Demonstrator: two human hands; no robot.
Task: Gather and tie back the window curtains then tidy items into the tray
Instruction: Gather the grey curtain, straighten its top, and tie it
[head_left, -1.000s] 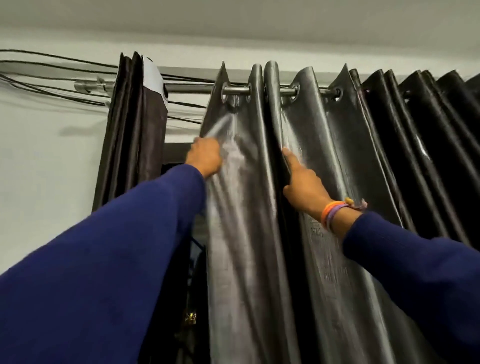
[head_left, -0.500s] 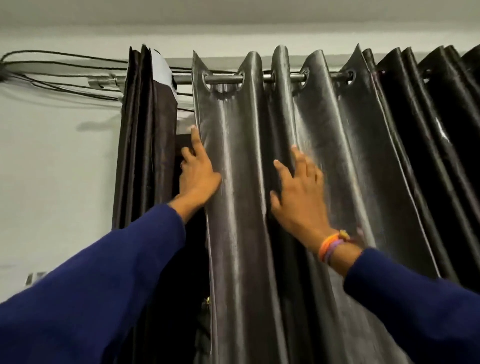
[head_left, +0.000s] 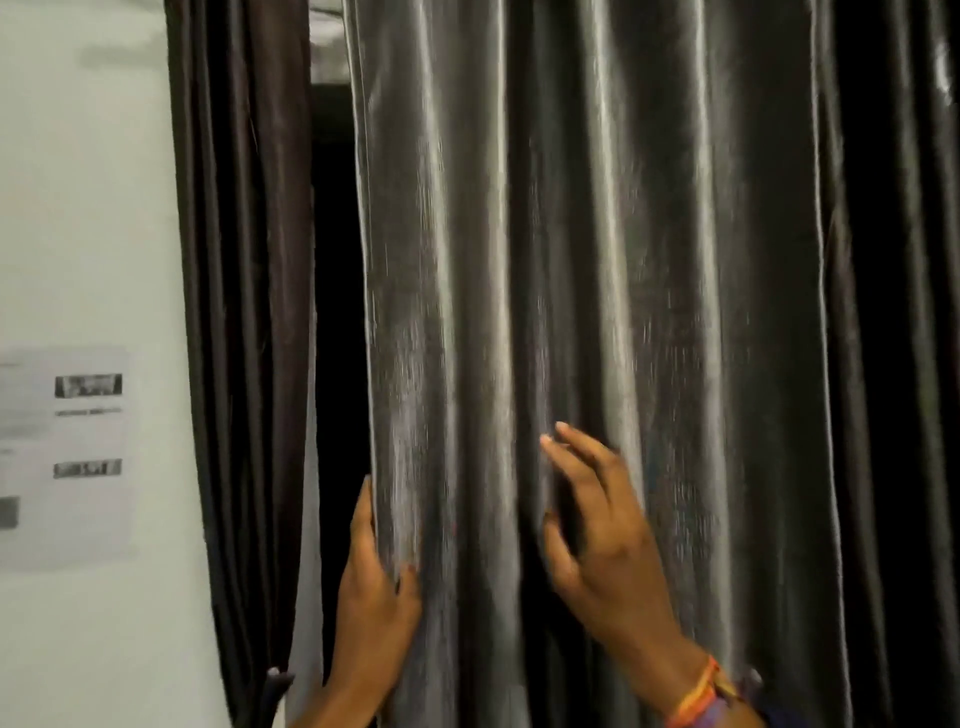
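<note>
Now | left hand (head_left: 375, 587) grips curtain (head_left: 597, 260) edge | right hand (head_left: 602, 525) spread

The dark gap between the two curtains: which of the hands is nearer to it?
Left. The left hand grips the shiny grey curtain's leading edge, right beside the dark gap. The right hand rests open on the folds, farther right.

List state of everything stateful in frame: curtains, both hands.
Grey curtain: hanging in loose folds, untied.
Dark curtain: bunched against the wall.
Left hand: gripping the grey curtain's left edge.
Right hand: open, fingers spread at the folds; contact unclear.
Wall notice: stuck flat, blurred.
</note>
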